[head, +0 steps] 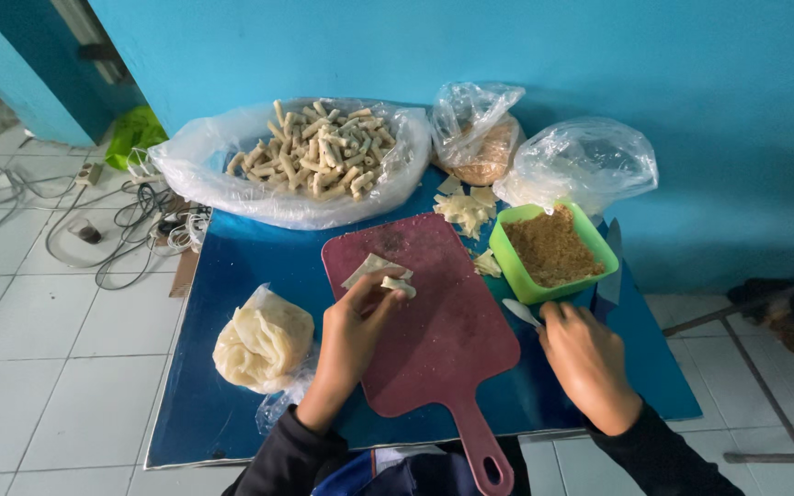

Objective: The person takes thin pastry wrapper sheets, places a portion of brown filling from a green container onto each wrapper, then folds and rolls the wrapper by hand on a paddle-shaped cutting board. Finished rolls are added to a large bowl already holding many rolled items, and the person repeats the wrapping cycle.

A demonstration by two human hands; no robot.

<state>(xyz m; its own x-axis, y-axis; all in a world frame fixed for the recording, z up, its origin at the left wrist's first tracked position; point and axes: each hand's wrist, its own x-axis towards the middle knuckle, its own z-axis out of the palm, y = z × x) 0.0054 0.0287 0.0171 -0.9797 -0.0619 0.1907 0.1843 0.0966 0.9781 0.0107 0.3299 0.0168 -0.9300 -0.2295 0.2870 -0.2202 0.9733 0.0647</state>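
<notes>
Fingers of the left hand (353, 317) pinched a small pale dough wrapper (395, 286) on the dark red plastic cutting board (434, 321); the right hand (581, 354) curled around a white spoon (521, 312) beside the green crumb tub (516, 266); squeezing too hard could have torn the wrapper.

A plain home room used for food preparation: a low blue surface (232, 266) against a blue wall (415, 46), white floor tiles (39, 349), tangled cables (130, 220) far left, a cutting board (443, 321), bagged rolls (319, 152) and a green tub (516, 271) of crumbs.
</notes>
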